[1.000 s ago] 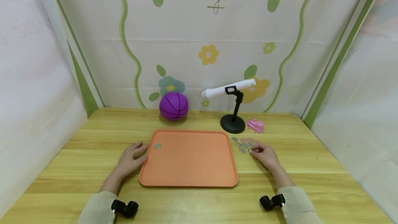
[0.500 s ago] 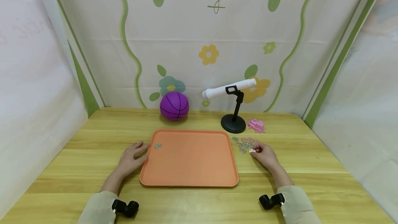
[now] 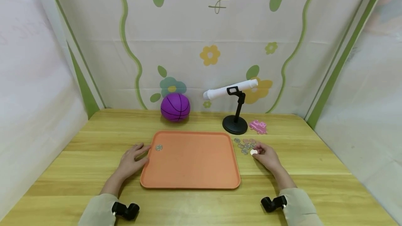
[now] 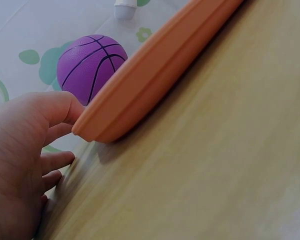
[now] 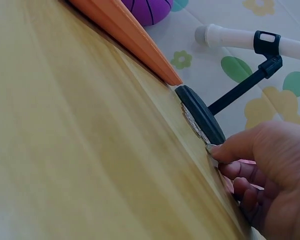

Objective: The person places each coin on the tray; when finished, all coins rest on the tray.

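Note:
An orange tray (image 3: 191,177) lies on the wooden table, with one silver coin (image 3: 159,147) near its upper left corner. My left hand (image 3: 132,161) rests at the tray's left edge, its thumb and a finger touching the rim and the other fingers spread loosely. To the right of the tray is a cluster of silver and copper-coloured coins (image 3: 247,146). My right hand (image 3: 268,158) pinches a bright coin (image 3: 253,152) between thumb and fingertips at the cluster's near right side. In the right wrist view that coin (image 5: 210,147) shows tilted at the thumb tip, close over the table.
A purple basketball (image 3: 175,107) sits behind the tray. A white microphone (image 3: 230,90) is clipped on a black stand (image 3: 235,125) behind the coins. Beside its base lies a small pink toy (image 3: 258,127). A flower-patterned curtain (image 3: 176,20) hangs behind the table.
The coin at my right fingertips has tilted up and now shows a bright face. My left hand and the tray have stayed in place.

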Demonstrator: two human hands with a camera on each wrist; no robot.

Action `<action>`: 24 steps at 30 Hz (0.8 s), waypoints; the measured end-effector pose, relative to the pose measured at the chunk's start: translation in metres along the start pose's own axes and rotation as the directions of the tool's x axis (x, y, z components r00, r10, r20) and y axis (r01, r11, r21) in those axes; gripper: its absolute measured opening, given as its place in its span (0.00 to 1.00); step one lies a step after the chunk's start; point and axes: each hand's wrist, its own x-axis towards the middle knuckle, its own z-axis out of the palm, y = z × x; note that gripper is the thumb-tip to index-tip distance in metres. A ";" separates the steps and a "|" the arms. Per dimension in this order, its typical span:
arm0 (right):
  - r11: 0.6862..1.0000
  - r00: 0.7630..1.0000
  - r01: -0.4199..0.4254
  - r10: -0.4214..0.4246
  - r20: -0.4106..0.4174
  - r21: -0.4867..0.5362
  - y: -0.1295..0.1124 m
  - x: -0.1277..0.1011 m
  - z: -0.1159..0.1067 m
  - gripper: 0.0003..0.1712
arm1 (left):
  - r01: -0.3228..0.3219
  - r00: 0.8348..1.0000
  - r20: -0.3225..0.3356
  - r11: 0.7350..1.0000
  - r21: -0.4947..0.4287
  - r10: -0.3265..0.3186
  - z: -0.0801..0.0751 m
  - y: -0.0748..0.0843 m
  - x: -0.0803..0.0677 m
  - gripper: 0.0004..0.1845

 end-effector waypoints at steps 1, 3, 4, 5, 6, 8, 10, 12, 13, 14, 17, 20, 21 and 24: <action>1.000 1.000 0.006 -0.006 0.000 -0.002 0.000 0.000 0.000 0.11 | -0.003 1.000 -0.001 1.000 -0.002 0.003 0.000 0.000 0.000 0.25; 1.000 1.000 0.007 -0.007 0.001 -0.007 0.000 0.000 0.000 0.11 | -0.007 1.000 -0.003 1.000 -0.001 0.007 0.000 -0.001 -0.001 0.25; 1.000 1.000 0.003 -0.003 0.003 -0.007 -0.001 0.000 0.000 0.11 | -0.010 1.000 -0.003 1.000 0.001 0.010 0.000 -0.001 -0.001 0.25; 1.000 1.000 -0.004 0.004 0.004 -0.003 -0.001 0.000 0.000 0.11 | -0.011 1.000 -0.002 1.000 0.003 0.011 0.000 -0.001 -0.001 0.25; 1.000 1.000 -0.011 0.011 0.006 -0.001 -0.001 0.000 0.000 0.11 | -0.012 1.000 -0.003 1.000 0.004 0.012 0.000 -0.002 0.000 0.25; 1.000 1.000 -0.026 0.026 0.012 0.018 -0.002 -0.001 0.000 0.12 | -0.011 1.000 -0.001 1.000 0.007 0.011 0.000 -0.002 0.000 0.24; 0.998 0.999 -0.043 0.042 0.022 0.045 -0.002 -0.001 -0.001 0.12 | -0.009 1.000 0.000 1.000 0.005 0.009 -0.001 -0.002 0.000 0.24; 0.993 0.997 -0.070 0.067 0.034 0.094 -0.003 -0.001 -0.001 0.13 | -0.008 1.000 0.000 1.000 0.002 0.008 -0.001 -0.003 0.000 0.24; 0.988 0.995 -0.091 0.086 0.043 0.128 -0.003 0.000 -0.001 0.14 | -0.008 1.000 0.002 1.000 0.003 0.008 -0.001 -0.003 0.000 0.25; 0.981 0.994 -0.106 0.097 0.058 0.166 -0.004 0.000 -0.001 0.15 | -0.007 1.000 0.002 1.000 0.003 0.007 -0.001 -0.003 0.000 0.25; 0.954 0.987 -0.148 0.127 0.096 0.261 -0.009 0.001 -0.002 0.18 | -0.007 1.000 0.003 1.000 0.006 0.007 -0.001 -0.003 0.000 0.25; 0.942 0.986 -0.145 0.112 0.122 0.304 -0.019 0.004 -0.003 0.20 | -0.001 1.000 0.003 1.000 0.009 0.001 -0.001 -0.003 0.000 0.25; 0.940 0.987 -0.139 0.107 0.118 0.312 -0.024 0.005 -0.003 0.21 | 0.002 1.000 0.004 1.000 0.009 -0.002 -0.001 -0.003 0.000 0.25; 0.941 0.990 -0.124 0.095 0.104 0.314 -0.036 0.011 -0.002 0.22 | 0.010 1.000 0.003 1.000 0.013 -0.010 -0.001 -0.003 0.000 0.25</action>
